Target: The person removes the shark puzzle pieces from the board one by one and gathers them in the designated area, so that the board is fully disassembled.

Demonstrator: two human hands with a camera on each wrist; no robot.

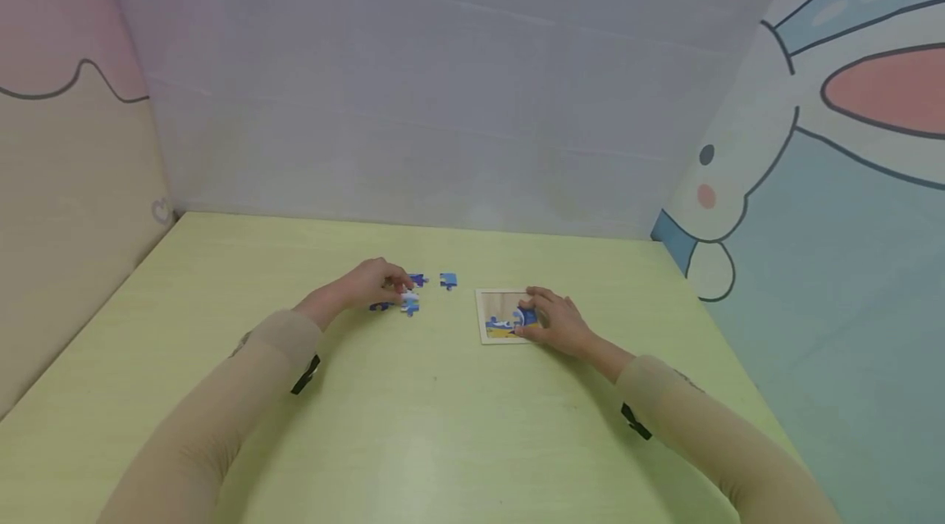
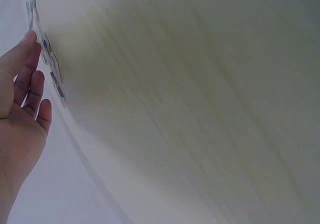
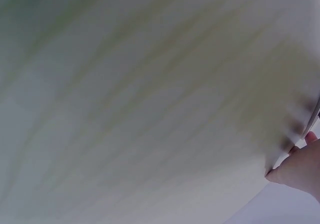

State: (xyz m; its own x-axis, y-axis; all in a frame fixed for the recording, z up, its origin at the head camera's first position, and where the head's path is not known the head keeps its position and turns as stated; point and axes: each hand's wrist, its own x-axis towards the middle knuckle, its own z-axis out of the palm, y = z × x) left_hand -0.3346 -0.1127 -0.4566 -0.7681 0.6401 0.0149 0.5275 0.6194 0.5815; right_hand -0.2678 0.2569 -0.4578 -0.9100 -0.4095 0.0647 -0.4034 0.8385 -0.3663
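Observation:
In the head view, my left hand (image 1: 372, 283) pinches a white-and-blue jigsaw piece (image 1: 409, 296) between thumb and fingers, low over the table. Other jigsaw pieces lie around it: a purple-blue one (image 1: 417, 280) just behind, a dark blue one (image 1: 380, 306) under the hand. My right hand (image 1: 559, 324) is over the right side of a square puzzle tray (image 1: 480, 317) with a pale rim. Its thumb and fingers hold a blue-and-white piece (image 1: 528, 316) in the tray, partly covered by the hand. Joined yellow and blue pieces (image 1: 499, 329) fill the tray's near part; bare wood shows behind.
A light blue jigsaw piece (image 1: 448, 280) lies apart between the left hand and the tray. The pale yellow table (image 1: 435, 426) ends at a grey-white wall (image 1: 413, 97) behind. Side walls with cartoon drawings stand left and right.

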